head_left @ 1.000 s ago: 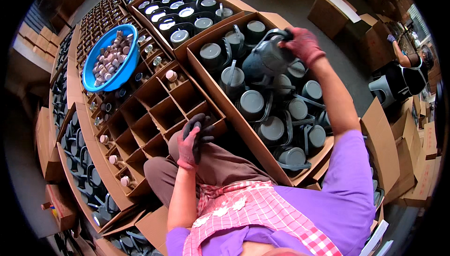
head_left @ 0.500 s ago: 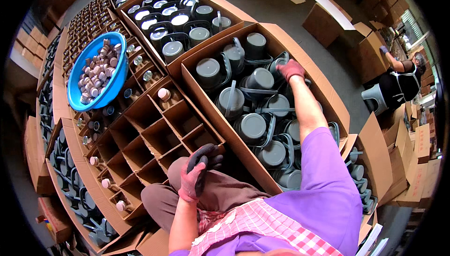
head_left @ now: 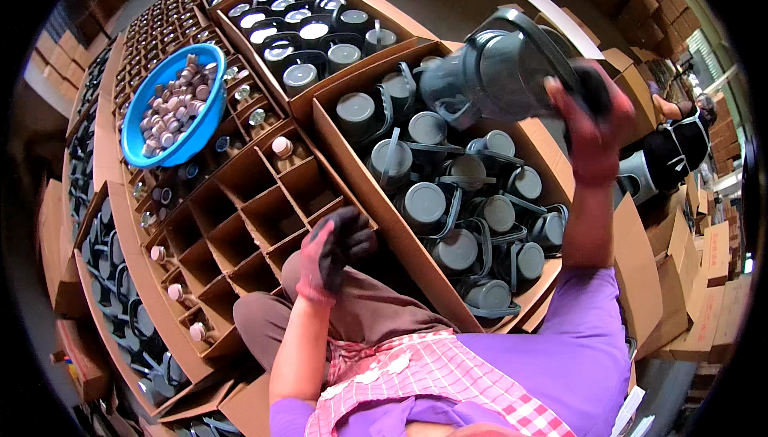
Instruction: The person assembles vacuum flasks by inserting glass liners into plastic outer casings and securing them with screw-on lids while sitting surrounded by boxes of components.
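A dark grey, see-through jug (head_left: 512, 69) with a black loop handle is in my right hand (head_left: 594, 109), which wears a red and black glove. It is tilted on its side above a cardboard box (head_left: 516, 313) of similar grey jugs (head_left: 424, 203). Some of their flat round ends face up, with handles beside them. My left hand (head_left: 332, 251), gloved alike, is raised over my lap, beside a divided carton (head_left: 276, 213). Its fingers are loosely apart and hold nothing. Bottles with pale pink caps (head_left: 282, 146) stand in some of the carton's cells; several cells are bare.
A blue basin (head_left: 210, 109) heaped with pale pink caps rests on the divided cartons at the left. Beyond, another box (head_left: 400, 47) holds more jugs. Jugs also fill a box (head_left: 120, 293) at the far left. A person (head_left: 680, 137) works at the right among cartons.
My right hand has lifted a jug out of the box, up and to the right. My left hand stays over my lap, a little higher. The view has shifted slightly.
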`<state>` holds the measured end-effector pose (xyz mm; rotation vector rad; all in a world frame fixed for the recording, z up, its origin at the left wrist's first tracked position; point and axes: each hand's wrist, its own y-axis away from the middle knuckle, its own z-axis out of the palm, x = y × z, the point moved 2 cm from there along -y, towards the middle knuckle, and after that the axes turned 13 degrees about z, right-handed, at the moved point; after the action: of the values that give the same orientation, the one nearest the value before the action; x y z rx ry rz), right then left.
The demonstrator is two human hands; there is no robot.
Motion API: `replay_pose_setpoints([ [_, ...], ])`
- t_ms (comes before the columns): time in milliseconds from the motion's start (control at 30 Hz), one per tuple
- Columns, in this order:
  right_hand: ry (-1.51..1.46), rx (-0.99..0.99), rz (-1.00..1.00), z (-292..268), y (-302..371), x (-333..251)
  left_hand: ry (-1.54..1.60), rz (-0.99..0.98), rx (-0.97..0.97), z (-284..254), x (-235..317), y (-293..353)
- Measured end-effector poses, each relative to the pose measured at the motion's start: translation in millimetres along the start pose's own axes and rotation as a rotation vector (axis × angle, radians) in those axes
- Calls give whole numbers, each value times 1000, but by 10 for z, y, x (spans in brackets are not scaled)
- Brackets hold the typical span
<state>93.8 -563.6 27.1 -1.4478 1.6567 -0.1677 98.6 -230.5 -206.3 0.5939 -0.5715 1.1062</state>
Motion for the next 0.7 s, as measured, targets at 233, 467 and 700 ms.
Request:
replay_pose_setpoints([
  [233, -231, -649, -688, 300, 1299, -915, 327, 166, 113, -450, 341, -173],
  [467, -394, -908, -773, 1025, 2480, -1138, 186, 484, 578, -2046, 493, 674],
  [700, -457, -550, -460, 1064, 2484, -1381, 459, 560, 513, -2263, 28, 1116],
])
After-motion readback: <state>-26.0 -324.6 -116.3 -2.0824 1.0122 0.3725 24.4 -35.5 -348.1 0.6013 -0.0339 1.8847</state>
